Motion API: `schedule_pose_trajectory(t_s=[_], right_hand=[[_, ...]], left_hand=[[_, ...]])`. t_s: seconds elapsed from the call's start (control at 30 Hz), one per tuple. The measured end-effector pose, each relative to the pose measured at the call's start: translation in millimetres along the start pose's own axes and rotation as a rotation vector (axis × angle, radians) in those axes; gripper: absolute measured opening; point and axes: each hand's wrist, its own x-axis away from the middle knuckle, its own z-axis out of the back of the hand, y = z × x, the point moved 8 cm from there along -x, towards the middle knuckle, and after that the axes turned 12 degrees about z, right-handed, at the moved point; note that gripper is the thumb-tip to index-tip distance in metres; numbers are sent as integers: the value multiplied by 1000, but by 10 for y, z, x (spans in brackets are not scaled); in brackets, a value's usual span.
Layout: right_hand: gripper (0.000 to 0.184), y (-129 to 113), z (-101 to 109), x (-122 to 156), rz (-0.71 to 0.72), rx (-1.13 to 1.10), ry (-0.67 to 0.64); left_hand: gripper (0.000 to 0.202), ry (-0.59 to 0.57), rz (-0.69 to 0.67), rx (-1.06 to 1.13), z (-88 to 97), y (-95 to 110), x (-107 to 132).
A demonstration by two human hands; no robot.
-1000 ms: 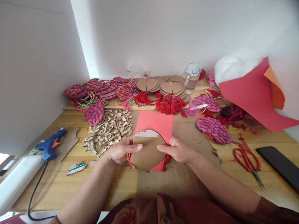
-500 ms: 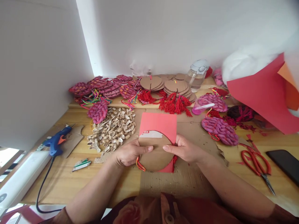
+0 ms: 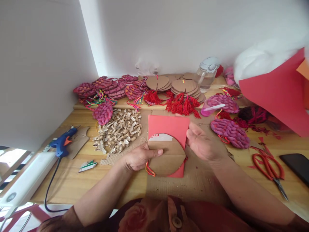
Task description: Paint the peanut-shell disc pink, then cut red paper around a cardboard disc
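My left hand [image 3: 138,157] pinches a round cardboard disc [image 3: 166,161] at its left edge, thumb lying on top. Behind the disc, a sheet of red paper [image 3: 169,124] stands out above and below it. A white printed patch shows near the disc's top, and an orange-yellow cord loop [image 3: 150,170] hangs at its lower left. At the paper's right edge is my right hand [image 3: 201,143], slightly blurred, its fingers partly hidden behind the sheet and one fingertip showing over the top edge.
Peanut shells [image 3: 119,130] lie left, beyond them a blue glue gun [image 3: 60,141]. Knitted pink pieces [image 3: 229,132], red-handled scissors [image 3: 269,166] and a black phone [image 3: 295,166] are at right. Cardboard discs with red tassels [image 3: 184,86] and a water bottle [image 3: 205,75] stand at the back.
My right hand has let go of the disc's right side and moved up and right to the red paper's edge. My left hand keeps its hold; the view has shifted slightly.
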Motion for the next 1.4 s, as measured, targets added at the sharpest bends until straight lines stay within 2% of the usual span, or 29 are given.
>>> schedule_pose_trajectory(t_s=[0.13, 0.23, 0.3, 0.47, 0.57, 0.7, 0.8, 0.97, 1.1, 1.17, 1.33, 1.4], right_hand=[[59, 147, -167, 39, -147, -201, -117], [56, 326, -227, 120, -280, -180, -188], [51, 425, -194, 151, -320, -144, -161], [46, 532, -130, 158, -313, -117, -77], [44, 539, -126, 156, -315, -133, -63], [41, 534, -103, 161, -337, -161, -64], [37, 546, -92, 173, -368, -179, -69], [36, 599, -86, 214, -427, -196, -57], [38, 612, -28, 218, -433, -193, -6], [39, 607, 7, 211, -434, -189, 18], [41, 596, 69, 187, -424, -195, 61], [41, 597, 79, 183, -419, -199, 73]], left_hand=[[38, -2, -9, 52, 8, 48, 18], [39, 2, -38, 51, -4, 112, 39], [41, 8, -68, 58, -14, 155, 50], [39, 6, -127, 59, -39, 201, 66], [39, -58, -129, 29, -68, 208, 82], [58, -220, -143, -22, -140, 242, 137], [71, -287, -139, -41, -178, 239, 165], [84, -318, -166, -71, -237, 219, 160], [93, -318, -155, 84, -220, 253, 99], [89, -315, -148, 157, -196, 284, 63], [43, -214, -205, 218, -31, 336, 3], [33, -159, -220, 227, 56, 327, -9]])
